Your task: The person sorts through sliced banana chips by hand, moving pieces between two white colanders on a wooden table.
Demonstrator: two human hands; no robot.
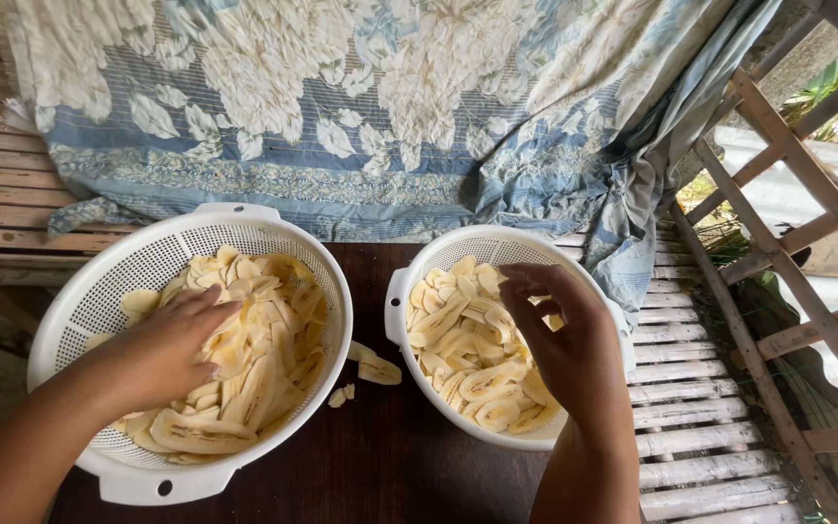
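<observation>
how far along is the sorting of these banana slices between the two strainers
Slicing looks done: both white strainers, the large one and the small one, already hold heaps of pale banana slices. In hand: the left hand presses into the large heap, the right hand picks in the small one. Left over: a few stray slices lie on the dark table between them.

both forearms are bare to the frame edge, and the left hand and right hand are bare too.
</observation>
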